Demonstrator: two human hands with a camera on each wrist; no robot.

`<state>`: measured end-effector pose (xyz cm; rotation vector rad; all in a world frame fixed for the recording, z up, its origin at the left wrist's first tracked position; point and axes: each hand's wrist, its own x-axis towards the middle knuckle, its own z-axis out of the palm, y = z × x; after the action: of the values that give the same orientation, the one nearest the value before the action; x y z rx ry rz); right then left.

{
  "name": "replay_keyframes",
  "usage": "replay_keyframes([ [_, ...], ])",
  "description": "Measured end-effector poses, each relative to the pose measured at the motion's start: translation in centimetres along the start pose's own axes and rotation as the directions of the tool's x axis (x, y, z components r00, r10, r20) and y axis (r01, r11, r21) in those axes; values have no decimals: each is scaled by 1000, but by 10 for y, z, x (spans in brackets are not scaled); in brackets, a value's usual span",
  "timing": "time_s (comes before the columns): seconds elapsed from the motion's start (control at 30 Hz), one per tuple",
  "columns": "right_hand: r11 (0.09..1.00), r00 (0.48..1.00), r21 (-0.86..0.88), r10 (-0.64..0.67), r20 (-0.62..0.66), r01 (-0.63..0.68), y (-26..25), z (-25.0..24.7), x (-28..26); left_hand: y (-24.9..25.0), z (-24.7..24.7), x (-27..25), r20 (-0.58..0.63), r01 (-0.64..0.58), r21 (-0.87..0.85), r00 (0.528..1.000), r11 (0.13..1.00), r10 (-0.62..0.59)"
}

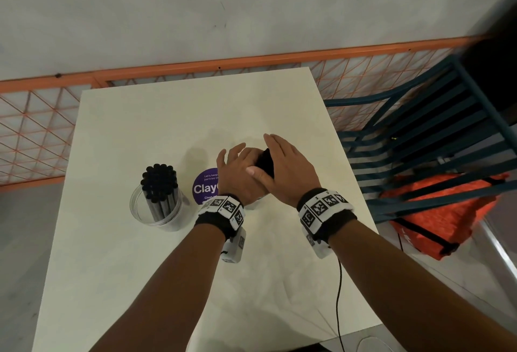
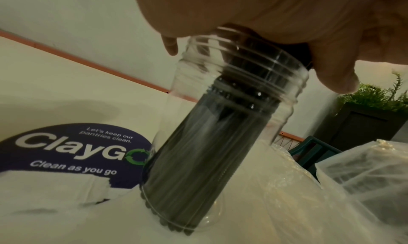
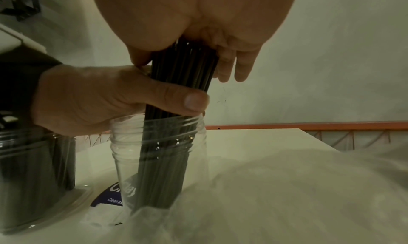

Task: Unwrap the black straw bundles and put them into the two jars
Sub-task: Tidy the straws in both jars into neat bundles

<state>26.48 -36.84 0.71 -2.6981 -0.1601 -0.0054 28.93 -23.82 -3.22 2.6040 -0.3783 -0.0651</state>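
On the pale surface (image 1: 145, 267) two clear jars stand. The first jar (image 1: 156, 209), at about nine o'clock from the hands, already carries a full cluster of black straws (image 1: 160, 184) standing upright, their round ends above its rim. The second jar (image 3: 159, 160) stands under the hands, at three o'clock from the first and just beside a purple round sticker (image 2: 73, 153); the head view hides it almost wholly. A bundle of black straws (image 3: 176, 94) stands in this jar, leaning a little, its lower ends down at the jar's base in the left wrist view and its upper part rising well past the threaded rim. The left hand (image 3: 92, 97) grips the bundle just above the rim, thumb curled across the straws. The right hand (image 1: 285, 167) lies over the top ends with its palm on them and its fingers straight and loose. Crumpled clear plastic wrap (image 3: 287, 186) lies on the surface at about five o'clock from the second jar, touching its base.
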Motion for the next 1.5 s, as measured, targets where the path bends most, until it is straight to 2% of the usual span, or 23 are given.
replay_keyframes([
  [0.23,1000,999,0,24,-36,-24,0,-8,-1,0,3,-1,-98,-13,-45,995,999,9],
  [0.4,998,995,10,65,-72,-65,7,-16,-3,5,-1,-1,-32,-7,-30,999,1000,6],
  [0.6,996,994,25,87,-63,-86,16,-23,-9,6,-1,-2,-49,29,-111,998,993,-34],
  [0.9,964,962,175,225,-154,-198,53,-39,-31,7,-3,0,-9,53,-123,998,991,-54],
  [1.07,955,956,224,235,-177,-193,65,-46,-53,10,-11,-2,23,70,-179,997,981,-67],
  [1.17,949,960,267,218,-176,-167,74,-54,-75,10,-26,-15,-100,60,-337,990,940,-99],
  [1.23,970,977,194,173,-128,-146,81,-57,-92,3,-32,-34,-228,23,-516,960,856,-164],
  [1.27,981,986,124,156,-65,-147,83,-55,-101,-1,-33,-47,-269,0,-590,943,807,-196],
  [1.37,982,972,-149,144,188,-116,76,-31,-127,-15,-28,-92,-289,-37,-722,923,691,-252],
  [1.43,971,949,-239,94,301,-21,66,-1,-139,-24,-22,-121,-254,24,-702,925,712,-282],
  [1.5,959,914,-278,69,401,49,58,33,-145,-33,-11,-148,-147,156,-614,941,773,-306],
])
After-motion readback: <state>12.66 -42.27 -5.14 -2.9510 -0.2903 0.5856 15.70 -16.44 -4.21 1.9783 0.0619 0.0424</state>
